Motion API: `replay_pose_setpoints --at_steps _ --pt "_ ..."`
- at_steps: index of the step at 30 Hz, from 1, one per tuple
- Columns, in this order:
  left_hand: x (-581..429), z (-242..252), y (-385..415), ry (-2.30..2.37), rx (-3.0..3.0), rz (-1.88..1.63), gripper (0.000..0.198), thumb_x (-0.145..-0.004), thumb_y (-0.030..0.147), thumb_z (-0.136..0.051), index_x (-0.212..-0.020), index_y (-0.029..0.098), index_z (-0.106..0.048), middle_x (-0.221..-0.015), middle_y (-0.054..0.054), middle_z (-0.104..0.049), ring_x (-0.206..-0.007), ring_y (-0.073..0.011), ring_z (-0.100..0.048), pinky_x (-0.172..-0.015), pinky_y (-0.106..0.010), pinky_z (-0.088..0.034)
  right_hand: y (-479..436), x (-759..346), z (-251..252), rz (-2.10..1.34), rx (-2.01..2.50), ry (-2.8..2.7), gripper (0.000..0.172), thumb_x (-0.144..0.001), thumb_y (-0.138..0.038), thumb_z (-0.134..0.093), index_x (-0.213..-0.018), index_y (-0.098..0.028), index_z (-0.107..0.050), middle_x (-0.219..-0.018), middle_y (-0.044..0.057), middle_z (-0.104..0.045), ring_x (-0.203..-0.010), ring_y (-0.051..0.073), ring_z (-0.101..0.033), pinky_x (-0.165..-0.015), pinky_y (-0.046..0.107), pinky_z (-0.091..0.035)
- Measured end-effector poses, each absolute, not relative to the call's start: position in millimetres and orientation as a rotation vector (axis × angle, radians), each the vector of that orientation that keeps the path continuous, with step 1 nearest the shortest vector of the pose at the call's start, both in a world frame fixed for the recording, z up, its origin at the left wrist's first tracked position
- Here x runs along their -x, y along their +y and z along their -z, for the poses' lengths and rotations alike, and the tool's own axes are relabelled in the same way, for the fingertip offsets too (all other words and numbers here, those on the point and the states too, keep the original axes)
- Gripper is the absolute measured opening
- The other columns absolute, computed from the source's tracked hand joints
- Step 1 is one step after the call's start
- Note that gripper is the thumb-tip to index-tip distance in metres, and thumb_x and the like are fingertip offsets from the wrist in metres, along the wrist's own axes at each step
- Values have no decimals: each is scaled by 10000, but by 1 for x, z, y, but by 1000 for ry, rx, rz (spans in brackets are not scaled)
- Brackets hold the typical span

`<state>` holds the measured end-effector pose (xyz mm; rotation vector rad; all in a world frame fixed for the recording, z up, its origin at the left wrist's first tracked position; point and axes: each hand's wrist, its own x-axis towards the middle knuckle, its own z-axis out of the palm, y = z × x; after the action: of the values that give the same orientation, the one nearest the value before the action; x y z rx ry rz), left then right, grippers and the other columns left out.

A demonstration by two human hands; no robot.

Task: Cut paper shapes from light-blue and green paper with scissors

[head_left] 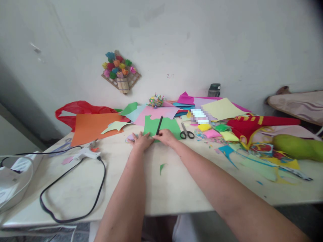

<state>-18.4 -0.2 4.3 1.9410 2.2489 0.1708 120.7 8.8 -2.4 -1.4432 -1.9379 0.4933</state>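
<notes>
My right hand [166, 137] grips a black pen [159, 125] upright, its lower end at the near edge of a green paper sheet [170, 126]. The sheet has an uneven, cut upper edge. To the left, my left hand [141, 142] lies with fingers spread, touching the table and the sheet's lower left corner. A small lilac piece [131, 137] sits by its fingertips, partly covered. Black-handled scissors [186, 133] rest just right of the green sheet. On the table between my forearms is a green paper scrap [162, 168].
A white glue gun [87, 153] with a looped black cord lies at left, near a power strip [26, 164]. Orange paper [87, 126] and other coloured sheets spread along the back. At right are clay packets [212, 133], paper scraps and a red-yellow item [248, 129].
</notes>
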Motion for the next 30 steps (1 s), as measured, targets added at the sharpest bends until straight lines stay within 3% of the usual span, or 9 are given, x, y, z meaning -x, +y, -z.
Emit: replay_pose_setpoints --at_steps 30 --pt "19 -3 1 2250 -1944 -179 669 -714 672 -300 -1324 402 -354 -1486 -9 -153 -1316 -417 73 -927 -697 43 10 -123 -1 -534 1460 -1899 196 -667 -333 -633 -637 -144 -676 -581 8 -596 -560 107 -493 -510 205 -322"
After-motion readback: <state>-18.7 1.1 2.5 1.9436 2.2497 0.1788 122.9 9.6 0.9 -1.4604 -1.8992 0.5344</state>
